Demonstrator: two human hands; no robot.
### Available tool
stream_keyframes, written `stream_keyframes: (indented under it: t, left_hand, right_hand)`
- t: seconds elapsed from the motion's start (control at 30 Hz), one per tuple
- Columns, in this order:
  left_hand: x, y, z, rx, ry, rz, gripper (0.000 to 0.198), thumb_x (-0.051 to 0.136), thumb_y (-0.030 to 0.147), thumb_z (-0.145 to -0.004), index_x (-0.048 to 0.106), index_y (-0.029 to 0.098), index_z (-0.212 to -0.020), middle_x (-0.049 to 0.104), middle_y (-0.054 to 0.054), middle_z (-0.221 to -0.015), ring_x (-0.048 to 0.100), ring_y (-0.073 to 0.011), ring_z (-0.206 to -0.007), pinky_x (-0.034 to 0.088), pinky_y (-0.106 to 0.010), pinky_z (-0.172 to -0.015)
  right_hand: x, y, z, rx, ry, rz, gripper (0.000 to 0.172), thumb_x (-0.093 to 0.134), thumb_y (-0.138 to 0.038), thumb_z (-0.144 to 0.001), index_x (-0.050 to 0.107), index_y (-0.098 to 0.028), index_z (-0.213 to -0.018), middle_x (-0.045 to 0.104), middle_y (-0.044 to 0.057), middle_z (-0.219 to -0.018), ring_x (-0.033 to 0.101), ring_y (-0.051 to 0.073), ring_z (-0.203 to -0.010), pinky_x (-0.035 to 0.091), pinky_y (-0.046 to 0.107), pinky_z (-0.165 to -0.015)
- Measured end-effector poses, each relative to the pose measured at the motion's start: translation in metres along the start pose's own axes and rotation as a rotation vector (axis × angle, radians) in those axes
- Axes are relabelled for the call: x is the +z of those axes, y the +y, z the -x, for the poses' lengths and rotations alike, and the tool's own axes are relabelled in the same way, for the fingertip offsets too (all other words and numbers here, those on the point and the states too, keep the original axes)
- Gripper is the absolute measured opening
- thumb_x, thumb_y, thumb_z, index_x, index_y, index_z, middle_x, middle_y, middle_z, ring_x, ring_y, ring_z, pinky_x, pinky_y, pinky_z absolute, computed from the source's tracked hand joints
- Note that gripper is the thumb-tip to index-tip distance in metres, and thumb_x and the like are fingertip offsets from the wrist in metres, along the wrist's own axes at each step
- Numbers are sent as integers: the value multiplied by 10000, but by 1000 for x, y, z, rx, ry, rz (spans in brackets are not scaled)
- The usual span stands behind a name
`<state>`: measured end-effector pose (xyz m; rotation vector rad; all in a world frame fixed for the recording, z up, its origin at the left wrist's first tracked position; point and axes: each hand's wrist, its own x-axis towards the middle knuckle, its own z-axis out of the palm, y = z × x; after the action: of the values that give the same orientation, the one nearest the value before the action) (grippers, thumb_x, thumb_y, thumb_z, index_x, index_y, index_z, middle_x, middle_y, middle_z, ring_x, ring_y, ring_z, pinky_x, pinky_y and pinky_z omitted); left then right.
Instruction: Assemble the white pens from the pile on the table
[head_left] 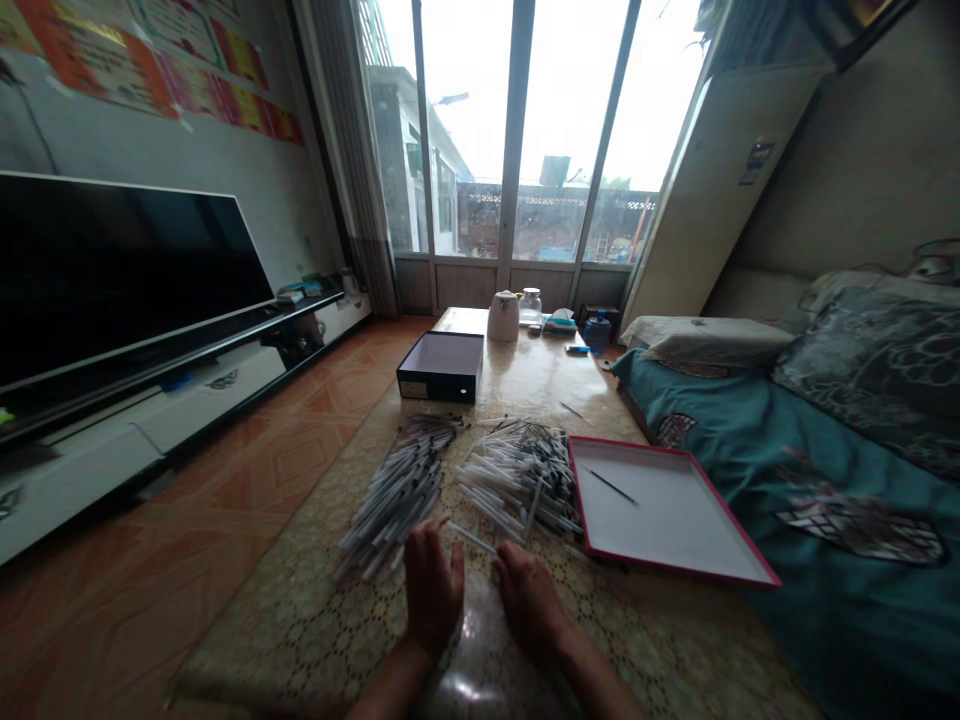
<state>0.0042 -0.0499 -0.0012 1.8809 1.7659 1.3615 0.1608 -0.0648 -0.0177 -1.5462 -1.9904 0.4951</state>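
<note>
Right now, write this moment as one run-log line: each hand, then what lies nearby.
left hand: open, beside left pile of pen refills | right hand: open, beside right pile | nearby: red-rimmed white tray

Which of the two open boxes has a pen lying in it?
The red-rimmed box, right of the pile of pens, holds one thin pen; the black box farther up the table shows none.
</note>
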Motion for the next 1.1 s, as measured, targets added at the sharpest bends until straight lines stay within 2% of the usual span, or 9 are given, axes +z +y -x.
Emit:
stream_keyframes:
  t: [0.1, 0.17, 0.33, 0.47, 0.67, 0.73, 0.83, 1.0, 1.1]
  left_hand:
    - [-6, -1, 1, 379, -345, -140, 297, 489, 206, -820, 543, 247, -1109, 556, -93, -1105, 459, -253, -1087, 243, -463, -991]
    - [-5, -3, 0, 493, -523, -180, 251, 471, 198, -835, 566, 239, -1064, 597, -73, -984, 512, -222, -974, 297, -424, -947]
    - [1, -14, -1, 579, -683, -208, 121, 468, 212, -840, 588, 201, -837, 592, -60, -800, 536, -192, -782, 398, -302, -736]
    - [4, -24, 4, 564, -746, -154, 115, 474, 210, -825, 589, 210, -825, 608, -64, -769, 556, -184, -711, 402, -261, -658]
    - [-14, -44, -19, 392, -743, 90, 49, 578, 247, -754, 599, 243, -709, 599, -20, -593, 540, -150, -516, 390, -221, -553]
    - [-24, -45, -32, 280, -808, 145, 85, 620, 277, -720, 589, 245, -648, 579, -7, -545, 527, -141, -490, 390, -217, -559]
    - [-29, -33, -44, 82, -746, 248, 105, 632, 321, -709, 601, 244, -644, 579, -5, -549, 527, -143, -508, 394, -221, -586]
    - [-4, 2, -41, -199, -505, 530, 219, 588, 383, -735, 655, 182, -677, 607, -32, -658, 547, -144, -600, 405, -218, -577]
    - [13, 7, -38, -423, -386, 694, 276, 638, 410, -677, 680, 140, -716, 575, -8, -609, 519, -118, -552, 400, -211, -532]
  right_hand:
    - [0, 3, -1, -49, -38, -12, 181, 366, -183, -865, 544, -200, -840, 636, 36, -805, 581, 145, -702, 360, 211, -612]
    - [0, 7, -1, -98, -56, -22, 168, 385, -180, -853, 551, -200, -834, 640, 32, -804, 579, 144, -698, 361, 211, -606]
    - [-4, 15, 4, -210, -76, 8, 93, 491, -215, -805, 553, -207, -736, 631, -3, -692, 523, 120, -568, 309, 204, -520]
    - [-9, 12, 5, -241, -130, 13, 102, 523, -249, -795, 557, -219, -704, 615, -18, -623, 500, 116, -527, 278, 209, -496]
    - [-32, 42, 12, -123, -172, 8, 140, 433, -179, -801, 554, -203, -736, 615, 15, -680, 522, 128, -576, 314, 208, -521]
    - [-43, 56, 15, -102, -135, 6, 157, 421, -207, -821, 543, -198, -722, 607, 26, -683, 531, 136, -583, 327, 215, -532]
    - [-54, 64, 9, -57, -28, -48, 220, 388, -296, -870, 530, -206, -728, 602, 23, -678, 554, 147, -601, 346, 222, -554]
    - [-59, 52, -37, 186, 157, -62, 209, 395, -308, -854, 561, -202, -788, 631, 37, -680, 614, 183, -678, 382, 235, -598]
    - [-64, 50, -64, 247, 220, -76, 236, 395, -284, -844, 557, -161, -963, 646, 61, -727, 621, 187, -692, 400, 243, -613]
